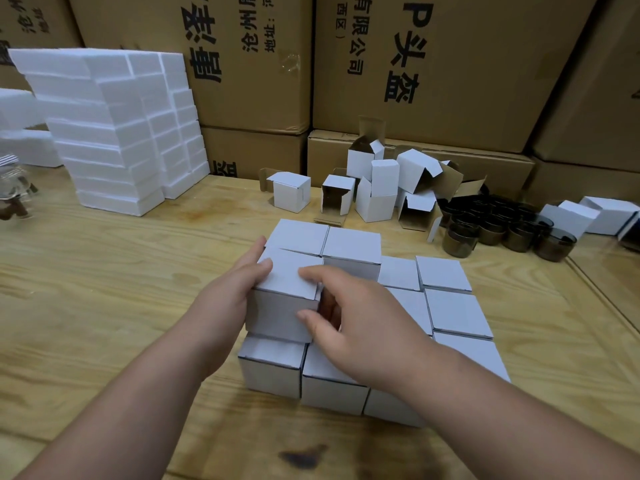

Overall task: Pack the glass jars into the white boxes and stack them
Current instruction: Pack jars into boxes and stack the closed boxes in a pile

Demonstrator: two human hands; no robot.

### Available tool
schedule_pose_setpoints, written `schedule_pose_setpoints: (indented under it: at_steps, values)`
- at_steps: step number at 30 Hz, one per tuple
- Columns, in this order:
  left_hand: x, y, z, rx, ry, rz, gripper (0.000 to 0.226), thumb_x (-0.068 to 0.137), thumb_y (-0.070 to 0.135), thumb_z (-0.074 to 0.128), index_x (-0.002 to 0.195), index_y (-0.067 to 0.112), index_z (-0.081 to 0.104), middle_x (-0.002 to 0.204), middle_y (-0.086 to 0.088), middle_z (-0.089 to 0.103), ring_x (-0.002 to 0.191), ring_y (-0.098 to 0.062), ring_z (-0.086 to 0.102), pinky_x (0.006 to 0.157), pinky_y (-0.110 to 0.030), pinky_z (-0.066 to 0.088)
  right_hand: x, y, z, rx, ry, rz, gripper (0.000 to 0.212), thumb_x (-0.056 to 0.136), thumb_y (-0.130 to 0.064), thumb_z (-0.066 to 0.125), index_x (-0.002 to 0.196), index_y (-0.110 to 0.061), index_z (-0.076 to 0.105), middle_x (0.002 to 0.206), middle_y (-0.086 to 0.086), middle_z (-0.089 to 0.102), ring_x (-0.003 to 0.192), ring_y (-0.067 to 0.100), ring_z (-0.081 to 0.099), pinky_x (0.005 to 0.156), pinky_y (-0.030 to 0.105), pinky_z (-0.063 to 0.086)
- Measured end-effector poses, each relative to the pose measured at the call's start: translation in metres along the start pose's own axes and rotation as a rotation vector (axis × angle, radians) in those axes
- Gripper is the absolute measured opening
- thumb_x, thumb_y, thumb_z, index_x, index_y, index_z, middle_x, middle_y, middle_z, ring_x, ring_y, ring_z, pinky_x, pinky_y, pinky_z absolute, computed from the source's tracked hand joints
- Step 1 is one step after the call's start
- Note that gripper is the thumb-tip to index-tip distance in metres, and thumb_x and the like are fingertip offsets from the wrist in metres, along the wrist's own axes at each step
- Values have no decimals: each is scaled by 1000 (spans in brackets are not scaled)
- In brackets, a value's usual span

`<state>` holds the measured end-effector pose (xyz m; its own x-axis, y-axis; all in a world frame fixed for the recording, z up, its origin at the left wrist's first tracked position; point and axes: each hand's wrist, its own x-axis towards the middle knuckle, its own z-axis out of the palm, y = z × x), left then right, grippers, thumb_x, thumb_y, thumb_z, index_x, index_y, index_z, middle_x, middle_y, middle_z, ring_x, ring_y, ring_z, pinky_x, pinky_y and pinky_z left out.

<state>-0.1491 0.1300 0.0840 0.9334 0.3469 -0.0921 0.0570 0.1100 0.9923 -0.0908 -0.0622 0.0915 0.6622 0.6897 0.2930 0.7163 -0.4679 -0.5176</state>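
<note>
White box between left hand and right hand — atop stack.

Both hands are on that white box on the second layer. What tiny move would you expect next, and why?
Probably a small nudge to square the held box against its neighbours, then letting go. The left hand holds its left side and the right hand its right corner. It already sits on the bottom layer, but its top edge looks slightly askew to the box behind.
</note>
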Motion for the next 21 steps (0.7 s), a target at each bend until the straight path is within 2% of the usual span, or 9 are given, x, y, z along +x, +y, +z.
schedule_pose_setpoints:
  at_steps: [4, 8, 12, 15, 18, 21]
  values:
    - [1, 1, 4, -40, 61, -10, 67, 77, 39, 58, 143, 40, 56, 147, 16, 56, 132, -9, 55, 116, -38, 40, 0, -1, -3, 18, 25, -12, 44, 98, -41, 61, 141, -36, 51, 79, -22, 52, 75, -7, 50, 70, 8, 34]
    - [4, 1, 5, -95, 56, -29, 63, 77, 36, 59, 140, 38, 61, 142, 7, 62, 126, -17, 63, 112, -44, 45, 2, -3, -8, 2, 63, -67, 40, 99, -37, 64, 138, -30, 57, 78, -27, 49, 77, -13, 48, 74, 4, 34]
    - [5, -2, 8, -11, 81, -2, 62, 75, 41, 55, 136, 48, 61, 141, 20, 61, 128, -10, 59, 115, -42, 42, 2, 2, -10, -41, 20, -97, 40, 100, -35, 63, 139, -29, 56, 76, -27, 46, 77, -13, 47, 72, 5, 33]
    - [2, -7, 11, 30, 105, -14, 62, 74, 45, 53, 135, 56, 59, 138, 23, 62, 121, -6, 62, 105, -37, 47, -1, 6, -10, -58, 0, -115, 40, 100, -36, 62, 140, -29, 56, 78, -27, 46, 77, -15, 46, 72, 5, 33]
    - [2, -8, 15, 46, 100, -19, 66, 76, 53, 52, 142, 55, 52, 144, 21, 57, 130, -9, 56, 114, -41, 41, -1, 11, -11, -60, 25, -129, 40, 100, -35, 63, 139, -30, 57, 80, -28, 46, 79, -15, 46, 73, 4, 33]
    - [3, -6, 17, 111, 102, 1, 70, 77, 66, 47, 147, 54, 46, 148, 24, 52, 136, -8, 50, 119, -44, 36, -3, 15, -11, -75, 35, -148, 34, 100, -37, 62, 134, -33, 59, 82, -26, 51, 77, -9, 50, 71, 7, 36]
